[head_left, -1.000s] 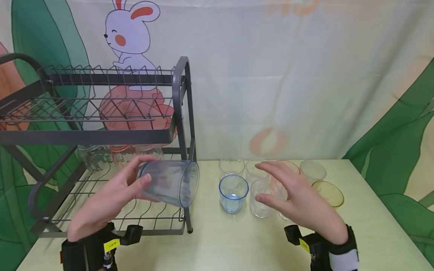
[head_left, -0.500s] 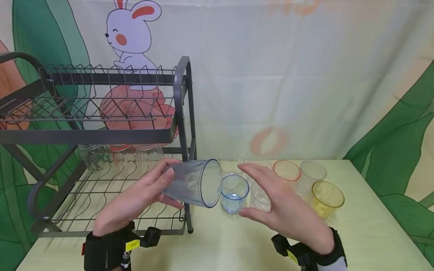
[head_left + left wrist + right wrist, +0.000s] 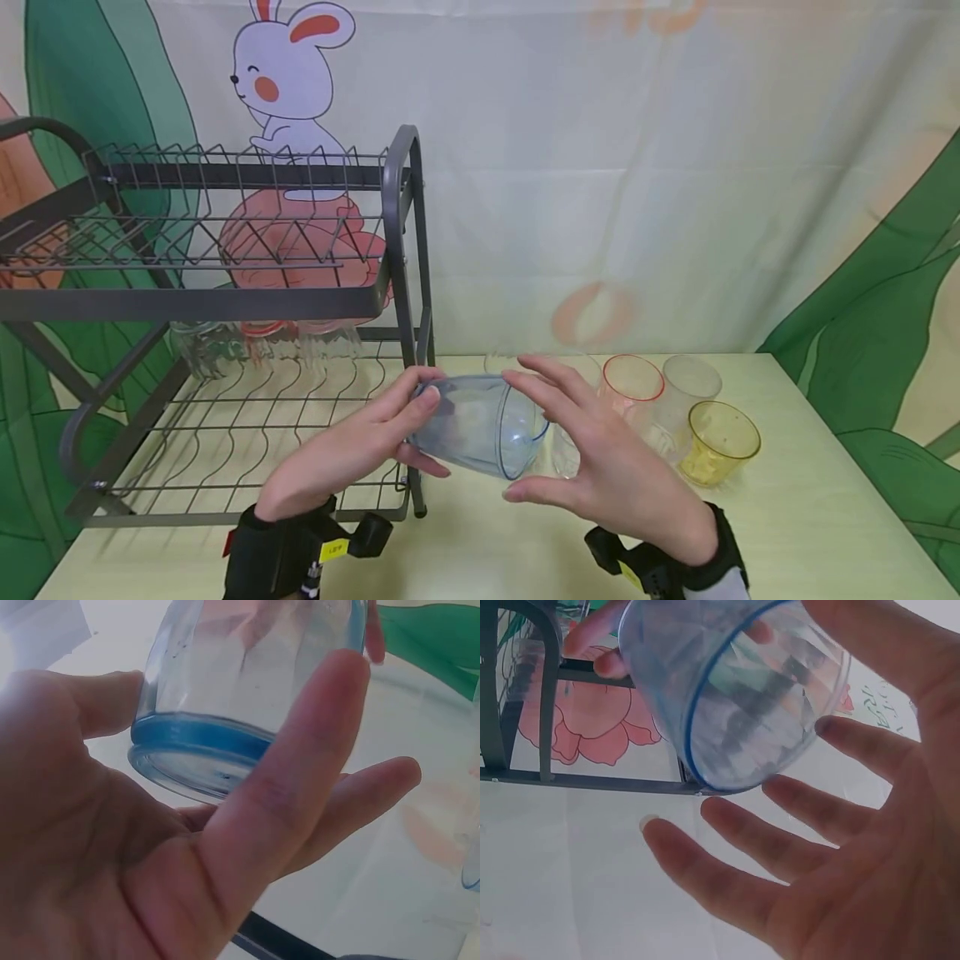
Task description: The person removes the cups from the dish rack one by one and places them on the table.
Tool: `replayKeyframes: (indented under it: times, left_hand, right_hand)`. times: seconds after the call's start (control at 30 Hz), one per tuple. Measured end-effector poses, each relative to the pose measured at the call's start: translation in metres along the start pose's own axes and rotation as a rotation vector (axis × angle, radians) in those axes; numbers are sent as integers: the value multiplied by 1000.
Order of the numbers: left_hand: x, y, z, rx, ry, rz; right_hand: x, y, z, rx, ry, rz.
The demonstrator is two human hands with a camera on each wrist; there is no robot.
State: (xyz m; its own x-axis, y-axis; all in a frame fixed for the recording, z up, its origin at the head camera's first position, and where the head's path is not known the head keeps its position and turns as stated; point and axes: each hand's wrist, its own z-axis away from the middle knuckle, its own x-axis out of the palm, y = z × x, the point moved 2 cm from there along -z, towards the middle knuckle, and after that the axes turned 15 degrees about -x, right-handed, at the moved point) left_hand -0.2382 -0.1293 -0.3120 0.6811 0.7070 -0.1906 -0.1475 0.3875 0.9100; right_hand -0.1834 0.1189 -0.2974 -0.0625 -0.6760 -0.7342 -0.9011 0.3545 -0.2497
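Observation:
A clear blue-tinted cup (image 3: pixel 472 425) lies on its side in the air, its mouth facing right, just past the front right post of the dish rack (image 3: pixel 390 250). My left hand (image 3: pixel 427 433) grips its base end, thumb on top and fingers underneath; the left wrist view shows the cup's thick blue base (image 3: pixel 202 750) against that hand (image 3: pixel 225 825). My right hand (image 3: pixel 525 437) is spread at the cup's mouth, fingers above the rim and thumb below. In the right wrist view the cup (image 3: pixel 735 690) hangs in front of the straight fingers (image 3: pixel 727 877).
Upside-down glasses (image 3: pixel 262 346) stand at the back of the rack's lower tier. On the table (image 3: pixel 825 517), right of my hands, stand a red-rimmed cup (image 3: pixel 632 379), a clear cup (image 3: pixel 692 379) and a yellow cup (image 3: pixel 720 437). Other cups are hidden behind my hands.
My left hand has carried the cup rightward, out past the rack's post. My right hand has moved left and now brackets the cup's mouth.

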Motion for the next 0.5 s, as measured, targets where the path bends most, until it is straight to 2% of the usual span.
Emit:
replayKeyframes:
  times: [0.23,0.5]
  left_hand:
    - [5,0,-4,28,8,-27]
    - [7,1,-5,16,33,-38]
  right_hand:
    - [4,-3,-1,-5,12,-55]
    - [4,-3,-2,-29,40,-78]
